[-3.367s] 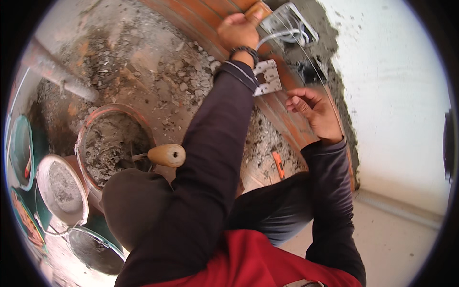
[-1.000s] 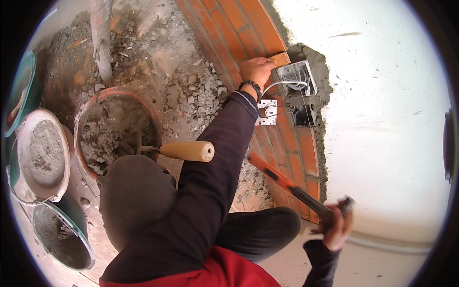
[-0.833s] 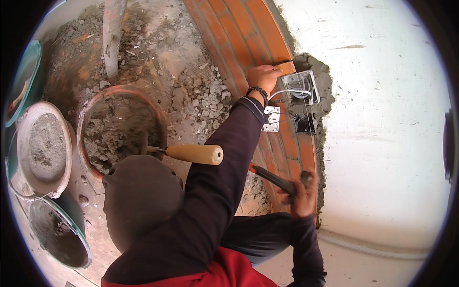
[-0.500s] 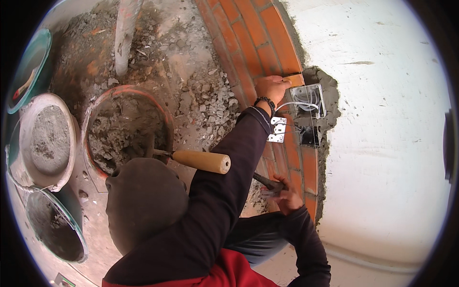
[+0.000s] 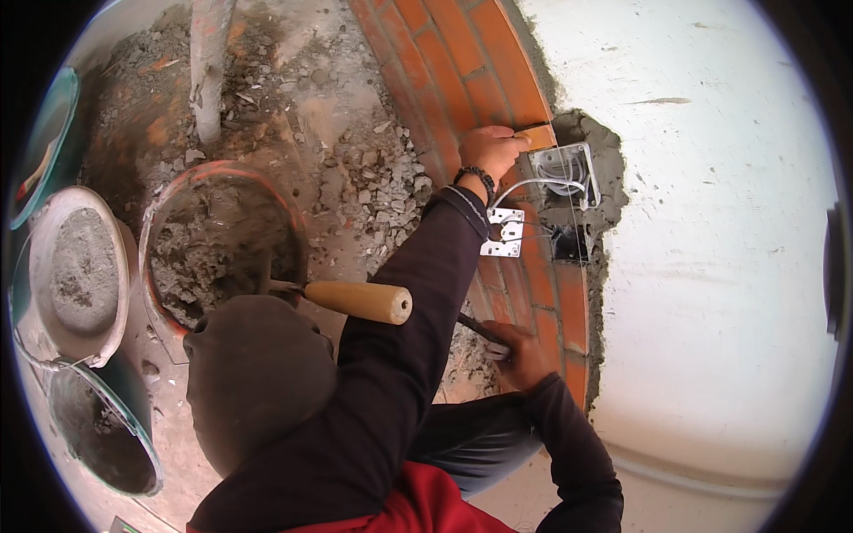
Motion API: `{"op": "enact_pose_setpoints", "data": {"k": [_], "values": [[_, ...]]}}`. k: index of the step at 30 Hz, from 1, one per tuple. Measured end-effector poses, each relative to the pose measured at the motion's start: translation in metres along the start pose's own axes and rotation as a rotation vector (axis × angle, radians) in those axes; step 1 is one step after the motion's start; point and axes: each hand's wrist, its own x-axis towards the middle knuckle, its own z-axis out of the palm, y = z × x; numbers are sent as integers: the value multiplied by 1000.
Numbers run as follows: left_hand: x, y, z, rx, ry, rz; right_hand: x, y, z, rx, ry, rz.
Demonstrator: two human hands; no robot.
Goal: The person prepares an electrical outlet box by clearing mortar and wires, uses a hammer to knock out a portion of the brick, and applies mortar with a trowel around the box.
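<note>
My left hand (image 5: 490, 149) is closed on a small orange brick piece (image 5: 538, 135), pressing it against the wall beside the grey electrical box (image 5: 562, 171) so it stays put at the edge of the mortared recess. My right hand (image 5: 518, 348) is wrapped around a dark tool handle (image 5: 475, 327) low by the brick band (image 5: 462, 53) — I can't tell which tool it is. One white switch plate (image 5: 503, 233) hangs on its wires. Further out on the floor: one trowel (image 5: 355, 300) resting in the orange mortar tub (image 5: 155, 222), plus three more buckets — white (image 5: 40, 233), green (image 5: 147, 417) and teal (image 5: 49, 133).
</note>
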Motion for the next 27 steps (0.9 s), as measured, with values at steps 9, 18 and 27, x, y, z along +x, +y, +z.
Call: {"op": "enact_pose_setpoints", "data": {"k": [9,18,27], "values": [[4,7,-5,-23,-82,-42,-73,-28,-68,754,140,468],[5,7,-8,-53,-127,-67,-92,-89,-95,489,543,311],[8,7,-15,-274,-99,-138,-14,-45,-60,-84,502,38]]}}
